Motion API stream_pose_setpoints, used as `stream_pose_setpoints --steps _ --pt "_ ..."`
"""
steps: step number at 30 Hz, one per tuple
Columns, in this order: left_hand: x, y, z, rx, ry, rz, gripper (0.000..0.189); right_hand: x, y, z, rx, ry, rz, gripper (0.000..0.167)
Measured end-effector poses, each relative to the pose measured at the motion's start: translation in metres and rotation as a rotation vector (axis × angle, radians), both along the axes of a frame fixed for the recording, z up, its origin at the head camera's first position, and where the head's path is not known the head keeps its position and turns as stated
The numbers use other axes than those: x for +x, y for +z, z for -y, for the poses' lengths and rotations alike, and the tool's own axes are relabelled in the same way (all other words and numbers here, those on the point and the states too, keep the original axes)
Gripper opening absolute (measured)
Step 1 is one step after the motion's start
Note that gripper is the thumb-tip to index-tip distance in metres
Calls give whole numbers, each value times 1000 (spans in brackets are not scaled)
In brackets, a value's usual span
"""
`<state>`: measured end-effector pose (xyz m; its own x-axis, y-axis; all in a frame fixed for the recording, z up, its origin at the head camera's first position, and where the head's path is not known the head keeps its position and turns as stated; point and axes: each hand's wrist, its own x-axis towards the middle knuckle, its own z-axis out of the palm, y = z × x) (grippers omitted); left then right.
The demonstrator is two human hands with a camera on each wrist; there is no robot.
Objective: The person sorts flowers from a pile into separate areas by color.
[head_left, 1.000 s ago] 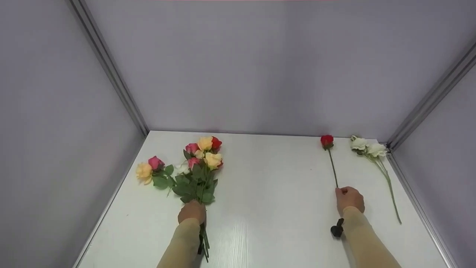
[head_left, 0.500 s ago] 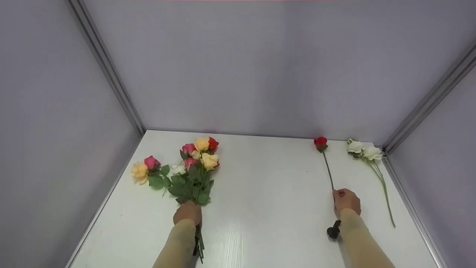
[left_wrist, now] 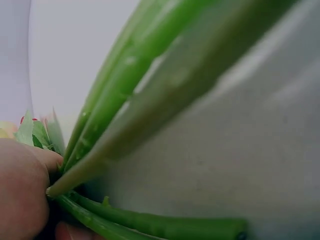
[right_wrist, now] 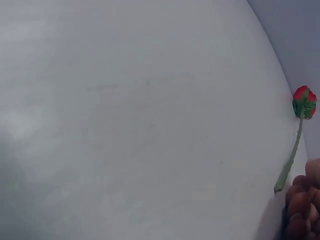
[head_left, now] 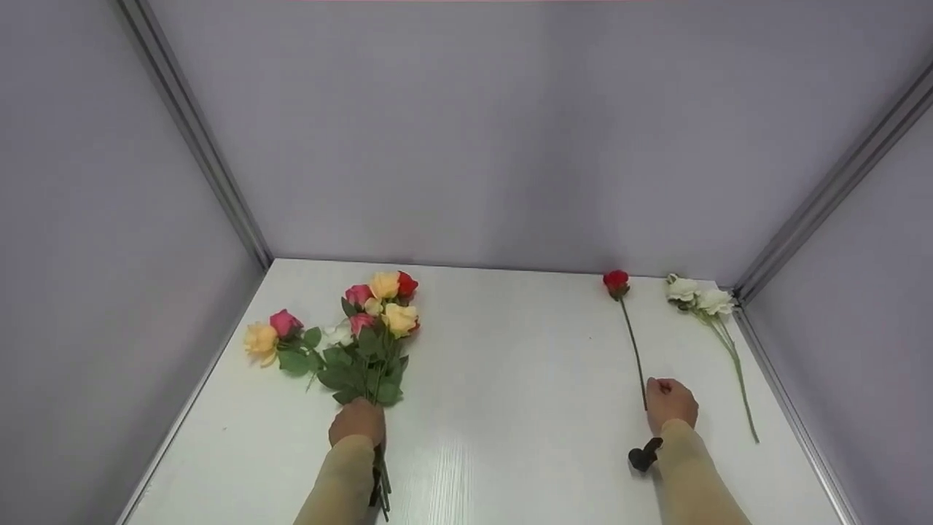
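Observation:
My left hand [head_left: 356,423] grips the stems of a rose bouquet [head_left: 375,332] with yellow, pink, red and white blooms, at the left of the table. Several cut stems [left_wrist: 165,65] spread out behind that hand in the left wrist view. At the right, a single red rose [head_left: 617,283] lies on the table, its bloom toward the back wall. Its whole stem [right_wrist: 290,162] shows in the right wrist view, bare end beside my right hand [head_left: 670,403]. The right hand's fingers are loosely curled, apart from the stem, and hold nothing.
A yellow flower [head_left: 260,341] and a pink rose [head_left: 285,323] lie left of the bouquet. White flowers [head_left: 701,295] on long stems lie by the right edge. Grey walls [head_left: 466,131] enclose the white table [head_left: 510,379] at the back and sides.
My right hand has let go of the red rose's stem, and the stem's end now shows beside the hand. The whole scene shifts slightly left in view; the left hand keeps its grip.

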<state>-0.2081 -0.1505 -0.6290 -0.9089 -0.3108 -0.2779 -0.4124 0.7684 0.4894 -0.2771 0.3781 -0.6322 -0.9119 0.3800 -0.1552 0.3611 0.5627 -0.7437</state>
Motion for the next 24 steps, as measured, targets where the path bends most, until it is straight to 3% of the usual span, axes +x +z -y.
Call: stream_pose_setpoints --steps 7,15,24 --pt "0 2 0 -12 -8 -19 34 -2 0 -2 -24 26 38 50" --pt "0 -4 0 11 4 -41 32 0 -1 1 -5 28 6 52" --pt "-7 -3 3 31 -16 9 34 1 1 1 -13 7 8 53"
